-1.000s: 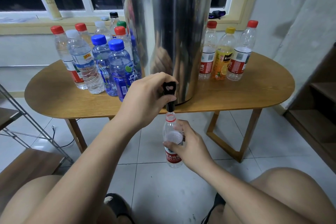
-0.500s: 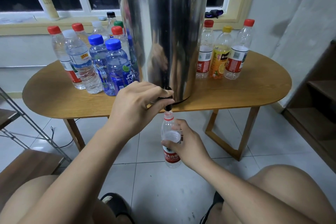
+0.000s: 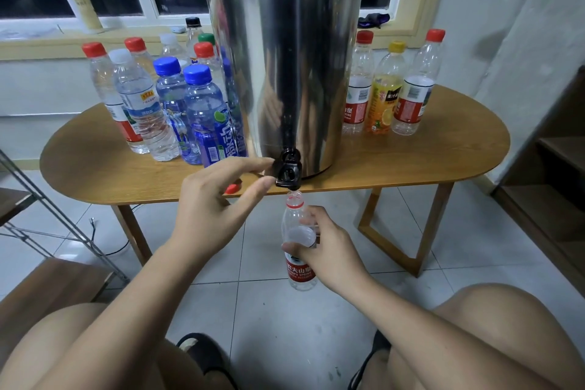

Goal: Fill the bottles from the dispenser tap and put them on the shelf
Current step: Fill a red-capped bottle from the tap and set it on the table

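Presently, entered as follows.

- Dispenser [image 3: 285,57]: a steel drum, stood on an oval wooden table [image 3: 427,161]. A black tap [image 3: 288,169] is fitted at 6 o'clock of its base, over the table's near edge.
- Bottle [image 3: 299,272]: clear, red-labelled and uncapped. It is held upright in the air at 6 o'clock of the tap, its mouth set just beneath the spout. The water level cannot be told.
- Right hand [image 3: 329,250]: wrapped around the bottle's shoulder, above the label, in a closed grasp.
- Left hand [image 3: 212,203]: placed at 8 o'clock of the tap, fingers nearly straight and nothing enclosed. Index and thumb tips are set against the tap's left edge.
- Red cap [image 3: 231,188]: laid on the table, partly hidden behind the left thumb.
- Capped bottles [image 3: 164,111]: clustered at 9 o'clock of the dispenser.
- Three bottles [image 3: 384,89]: lined up at 3 o'clock of the dispenser.
- Shelf [image 3: 560,152]: wooden, seen at the frame's 3 o'clock edge.
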`<action>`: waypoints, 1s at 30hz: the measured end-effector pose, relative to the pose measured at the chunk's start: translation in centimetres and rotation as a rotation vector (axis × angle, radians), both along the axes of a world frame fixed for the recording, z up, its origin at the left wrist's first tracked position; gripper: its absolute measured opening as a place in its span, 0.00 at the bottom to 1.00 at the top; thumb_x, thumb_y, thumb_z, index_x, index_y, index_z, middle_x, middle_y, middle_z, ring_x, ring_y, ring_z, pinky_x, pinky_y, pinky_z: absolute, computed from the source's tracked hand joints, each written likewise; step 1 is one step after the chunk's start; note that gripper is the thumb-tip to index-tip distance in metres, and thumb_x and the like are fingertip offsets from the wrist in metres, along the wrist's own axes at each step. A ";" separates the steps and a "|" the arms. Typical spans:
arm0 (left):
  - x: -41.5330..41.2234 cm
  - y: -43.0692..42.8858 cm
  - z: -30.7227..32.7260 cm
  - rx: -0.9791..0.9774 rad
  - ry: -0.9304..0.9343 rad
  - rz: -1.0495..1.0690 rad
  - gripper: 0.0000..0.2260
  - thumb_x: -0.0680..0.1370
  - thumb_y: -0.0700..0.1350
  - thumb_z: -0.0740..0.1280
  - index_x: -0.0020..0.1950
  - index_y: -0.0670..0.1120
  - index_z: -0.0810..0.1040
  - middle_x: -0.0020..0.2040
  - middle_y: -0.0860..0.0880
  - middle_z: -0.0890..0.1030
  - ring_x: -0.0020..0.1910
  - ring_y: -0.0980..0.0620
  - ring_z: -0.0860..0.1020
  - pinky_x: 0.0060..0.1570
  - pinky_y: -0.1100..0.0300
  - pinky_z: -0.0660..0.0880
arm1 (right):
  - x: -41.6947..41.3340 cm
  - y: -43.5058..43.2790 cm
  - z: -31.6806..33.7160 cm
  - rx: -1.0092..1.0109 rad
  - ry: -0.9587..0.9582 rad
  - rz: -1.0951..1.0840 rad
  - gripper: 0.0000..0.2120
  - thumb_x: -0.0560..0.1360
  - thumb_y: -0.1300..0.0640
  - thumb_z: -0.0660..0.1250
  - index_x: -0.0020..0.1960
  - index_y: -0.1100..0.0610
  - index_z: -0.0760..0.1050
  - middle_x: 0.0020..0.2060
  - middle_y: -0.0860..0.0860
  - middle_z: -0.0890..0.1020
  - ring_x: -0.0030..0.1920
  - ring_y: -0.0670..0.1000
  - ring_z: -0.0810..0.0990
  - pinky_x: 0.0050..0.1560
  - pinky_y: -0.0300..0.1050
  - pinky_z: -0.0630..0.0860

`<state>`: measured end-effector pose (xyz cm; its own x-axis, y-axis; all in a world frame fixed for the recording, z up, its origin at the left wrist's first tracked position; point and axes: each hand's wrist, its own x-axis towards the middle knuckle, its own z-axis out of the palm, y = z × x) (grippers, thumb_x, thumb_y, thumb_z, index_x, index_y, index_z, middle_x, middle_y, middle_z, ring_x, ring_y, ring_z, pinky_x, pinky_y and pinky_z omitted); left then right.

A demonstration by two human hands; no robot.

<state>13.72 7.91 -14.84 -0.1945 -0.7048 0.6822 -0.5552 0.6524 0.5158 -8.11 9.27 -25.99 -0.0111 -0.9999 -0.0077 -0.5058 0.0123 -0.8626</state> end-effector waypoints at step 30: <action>-1.9 -1.0 -7.7 0.770 0.104 -0.112 0.12 0.78 0.54 0.79 0.60 0.60 0.83 0.54 0.64 0.86 0.54 0.65 0.85 0.50 0.64 0.81 | 0.4 0.6 0.6 0.016 0.010 0.043 0.33 0.73 0.41 0.81 0.72 0.38 0.68 0.63 0.39 0.81 0.62 0.46 0.81 0.63 0.53 0.83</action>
